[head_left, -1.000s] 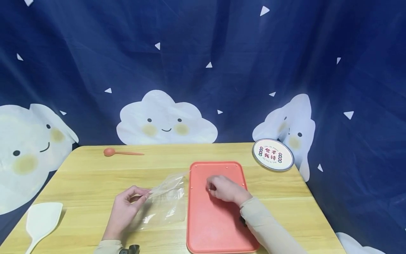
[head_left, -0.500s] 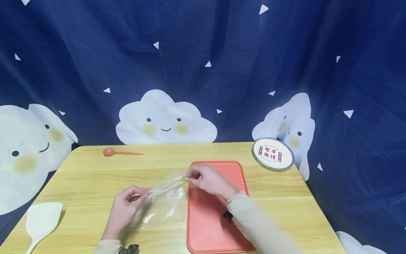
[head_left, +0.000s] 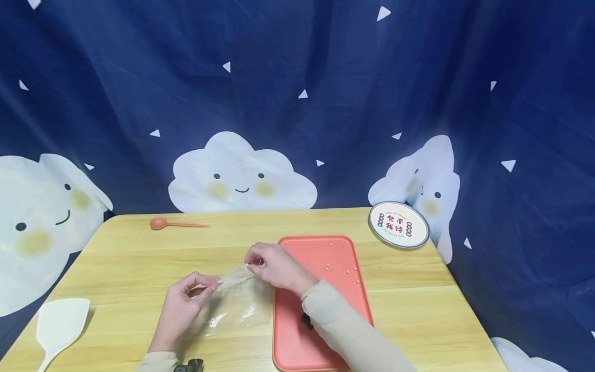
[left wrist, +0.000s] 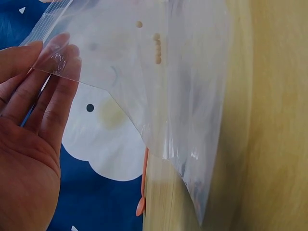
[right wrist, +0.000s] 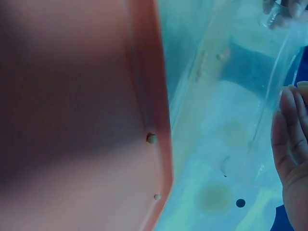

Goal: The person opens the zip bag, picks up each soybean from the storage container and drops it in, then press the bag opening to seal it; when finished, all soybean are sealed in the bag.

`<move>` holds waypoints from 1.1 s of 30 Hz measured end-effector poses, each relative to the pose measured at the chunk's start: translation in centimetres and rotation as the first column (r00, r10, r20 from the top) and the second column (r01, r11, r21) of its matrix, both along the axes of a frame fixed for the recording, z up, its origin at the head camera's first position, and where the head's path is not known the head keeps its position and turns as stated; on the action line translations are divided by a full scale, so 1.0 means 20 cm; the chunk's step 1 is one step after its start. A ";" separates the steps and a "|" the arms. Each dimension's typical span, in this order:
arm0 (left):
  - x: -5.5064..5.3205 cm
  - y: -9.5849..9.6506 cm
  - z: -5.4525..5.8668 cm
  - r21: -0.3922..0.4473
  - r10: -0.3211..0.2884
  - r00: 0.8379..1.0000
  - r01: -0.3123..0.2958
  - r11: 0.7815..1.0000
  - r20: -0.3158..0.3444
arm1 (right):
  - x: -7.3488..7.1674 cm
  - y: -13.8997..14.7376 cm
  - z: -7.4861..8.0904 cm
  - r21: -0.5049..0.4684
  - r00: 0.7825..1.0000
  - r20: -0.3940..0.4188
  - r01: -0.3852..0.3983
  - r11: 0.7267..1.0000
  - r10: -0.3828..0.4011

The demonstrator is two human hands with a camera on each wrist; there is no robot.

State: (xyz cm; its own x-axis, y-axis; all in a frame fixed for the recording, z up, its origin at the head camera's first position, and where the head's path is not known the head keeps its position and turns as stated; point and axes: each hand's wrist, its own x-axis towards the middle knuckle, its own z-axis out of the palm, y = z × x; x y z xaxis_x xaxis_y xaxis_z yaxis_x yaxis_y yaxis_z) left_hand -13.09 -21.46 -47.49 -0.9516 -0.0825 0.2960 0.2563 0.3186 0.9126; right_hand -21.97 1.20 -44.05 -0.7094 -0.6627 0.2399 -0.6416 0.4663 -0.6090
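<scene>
A clear zip-top plastic bag lies at the tray's left side, its mouth lifted. My left hand pinches the bag's near edge between thumb and fingers. At the mouth's far corner, my right hand has thumb and fingertips together, with a small pale ball just showing at the tips. Through the plastic in the left wrist view, several beige balls show in a short row, and one stands apart. More small balls are scattered on the red rimmed tray under my right forearm.
A white spatula lies at the table's left side. Toward the back edge are an orange spoon on the left and an oval plate with printed characters on the right. A blue cloud-patterned curtain hangs behind the table.
From above the middle of the tray, my right hand has moved left to the bag's mouth, carrying a small ball at its fingertips. My left hand keeps its pinch on the bag.
</scene>
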 end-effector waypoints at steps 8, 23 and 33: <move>0.00 -0.02 -0.01 -0.006 0.011 1.000 -0.011 1.000 0.026 | 0.01 0.04 -0.01 -0.046 0.999 0.032 0.041 0.998 -0.039; -0.01 -0.03 0.00 -0.005 0.016 0.999 -0.016 1.000 0.031 | -0.03 0.47 0.05 -0.010 0.983 0.026 0.184 0.983 -0.183; -0.01 -0.03 -0.01 0.002 0.019 0.999 -0.019 1.000 0.033 | -0.05 0.73 -0.08 0.210 0.986 -0.109 0.150 0.966 -0.130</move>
State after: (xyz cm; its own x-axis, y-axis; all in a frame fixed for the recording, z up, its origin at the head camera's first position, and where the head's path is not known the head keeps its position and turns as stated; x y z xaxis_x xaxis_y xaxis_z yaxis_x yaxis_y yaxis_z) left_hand -13.28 -22.05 -47.65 -0.9590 -0.1010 0.2647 0.2204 0.3212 0.9210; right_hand -23.00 15.85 -45.62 -0.7801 -0.6017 0.1712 -0.6097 0.6698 -0.4239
